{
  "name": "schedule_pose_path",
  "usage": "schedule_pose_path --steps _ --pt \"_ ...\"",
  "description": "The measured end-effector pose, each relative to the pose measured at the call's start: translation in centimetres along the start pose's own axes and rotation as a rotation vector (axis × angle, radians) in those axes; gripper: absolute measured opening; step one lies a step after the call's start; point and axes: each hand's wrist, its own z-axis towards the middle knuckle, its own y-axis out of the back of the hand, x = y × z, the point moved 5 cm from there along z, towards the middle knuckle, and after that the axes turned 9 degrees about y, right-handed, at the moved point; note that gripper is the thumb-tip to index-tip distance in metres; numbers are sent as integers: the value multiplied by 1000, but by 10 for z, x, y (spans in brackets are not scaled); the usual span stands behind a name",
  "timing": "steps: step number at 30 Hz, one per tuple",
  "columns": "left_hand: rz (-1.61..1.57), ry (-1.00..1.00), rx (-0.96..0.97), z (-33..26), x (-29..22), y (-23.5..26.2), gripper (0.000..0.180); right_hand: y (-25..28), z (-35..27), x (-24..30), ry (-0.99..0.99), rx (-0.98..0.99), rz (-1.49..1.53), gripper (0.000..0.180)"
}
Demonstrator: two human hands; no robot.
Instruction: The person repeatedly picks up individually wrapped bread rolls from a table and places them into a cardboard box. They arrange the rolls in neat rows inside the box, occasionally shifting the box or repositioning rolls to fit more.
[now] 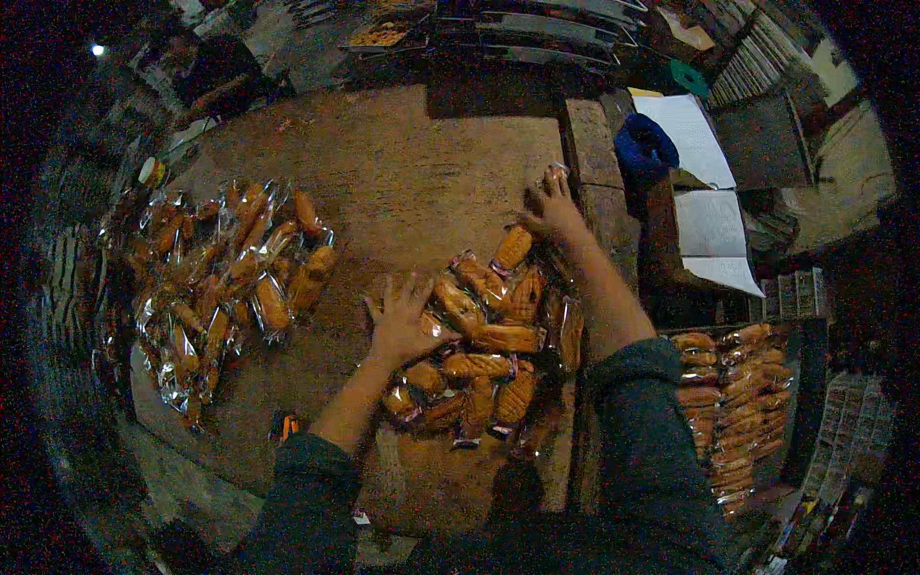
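Note:
A pile of golden-brown bread rolls in clear plastic wrappers (pixel 506 337) lies on the brown wooden table in front of me. My left hand (pixel 404 324) is at the pile's left side, fingers spread, its thumb beside the nearest rolls. Beyond the pile, close to the table's right edge, my right hand (pixel 556 206) reaches out with its fingers stretched apart. A small pale glint shows at its fingertips; I cannot make out what it is. A larger heap of wrapped bread rolls (pixel 230 273) covers the left part of the table.
Wrapped rolls stand stacked in a dark crate (pixel 803 402) at the right. An open box with white flaps (pixel 709 225) and a blue roundish item (pixel 646 144) are beyond the table's right edge. An orange-and-black tool (pixel 287 426) lies near my left sleeve. A person (pixel 216 77) is at the far left.

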Motion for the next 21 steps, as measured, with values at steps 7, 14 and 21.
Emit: schedule_pose_path --steps 7,14,21 --pt "-5 -82 26 -94 1 -39 118 -1 -102 77 -20 136 149 72" --pt "-499 146 -242 -201 23 -29 67 47 -186 203 84 102 368 78" --pt "-370 359 -46 -264 90 -51 58 33 -224 271 53 111 273 82"
